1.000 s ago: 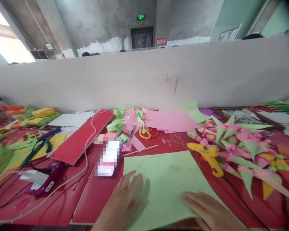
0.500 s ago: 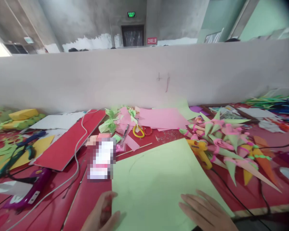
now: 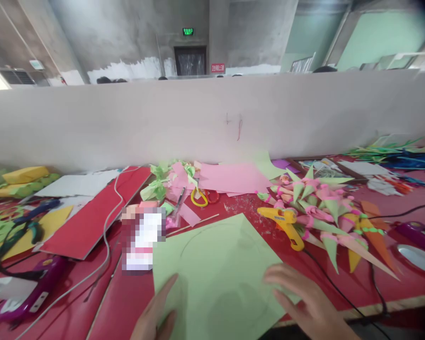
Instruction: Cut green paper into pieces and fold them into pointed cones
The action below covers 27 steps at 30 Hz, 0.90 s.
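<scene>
A sheet of light green paper (image 3: 219,255) lies in front of me on the red table. A faint curved pencil line runs over it. My left hand (image 3: 156,311) is at the sheet's left edge, thumb and fingers apart, fingertips over the paper. At the right edge my right hand (image 3: 304,297) hovers or rests lightly with its fingers spread; contact is hard to tell. A yellow hot glue gun (image 3: 281,219) lies just beyond my right hand.
A pile of pink and green paper cones (image 3: 322,198) is at right. Scissors (image 3: 200,197), pink sheets (image 3: 233,177) and a blurred-out rectangular patch (image 3: 145,241) are beyond the paper. Left are a red board (image 3: 95,217), a white cable (image 3: 106,231) and pliers (image 3: 35,231). A white partition (image 3: 198,123) closes the back.
The green sheet has turned and shifted left, away from the glue gun. My right hand, earlier flat on it, is now at its right edge. My left hand reaches farther over the paper.
</scene>
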### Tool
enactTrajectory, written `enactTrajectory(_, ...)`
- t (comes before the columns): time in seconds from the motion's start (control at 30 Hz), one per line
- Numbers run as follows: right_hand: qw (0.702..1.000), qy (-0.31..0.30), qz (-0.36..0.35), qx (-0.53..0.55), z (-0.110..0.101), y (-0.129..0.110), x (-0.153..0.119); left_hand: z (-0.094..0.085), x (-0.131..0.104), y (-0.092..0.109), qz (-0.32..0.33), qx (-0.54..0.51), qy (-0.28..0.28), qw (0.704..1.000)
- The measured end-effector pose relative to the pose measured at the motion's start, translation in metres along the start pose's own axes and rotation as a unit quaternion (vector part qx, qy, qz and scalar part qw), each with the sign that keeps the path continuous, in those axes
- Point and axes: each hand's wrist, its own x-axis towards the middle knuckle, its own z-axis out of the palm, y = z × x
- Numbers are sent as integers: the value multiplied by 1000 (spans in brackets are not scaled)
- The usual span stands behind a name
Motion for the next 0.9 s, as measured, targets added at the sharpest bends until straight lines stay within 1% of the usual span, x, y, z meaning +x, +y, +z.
enactTrajectory(0.1,997,-62,40,26,-4,-6,46,11,6,-1,6,-14,32,999)
enactTrajectory(0.17,994,-105,31,18,3,-10,87,15,9,-1,8,-32,54,998)
enactTrajectory(0.23,989,-141,38,-36,20,-13,131,15,10,1,9,-42,49,998)
enactTrajectory(0.27,982,-153,72,-85,31,-12,152,13,9,3,6,-44,32,999)
enactTrajectory(0.37,970,-144,139,-139,69,-6,205,9,6,12,-16,-37,-26,999)
enactTrajectory(0.43,961,-128,179,-165,90,0,229,11,4,15,-24,-25,-43,998)
enactTrajectory(0.53,951,-113,225,-182,107,6,251,19,2,14,-17,-13,-37,999)
enactTrajectory(0.63,940,-130,265,-172,112,12,263,25,0,11,-4,-15,-34,999)
enactTrajectory(0.77,936,-153,286,-135,111,19,271,24,-3,11,0,-21,-32,999)
enactTrajectory(0.9,938,-171,294,-59,99,25,272,20,-3,17,-11,-28,-31,999)
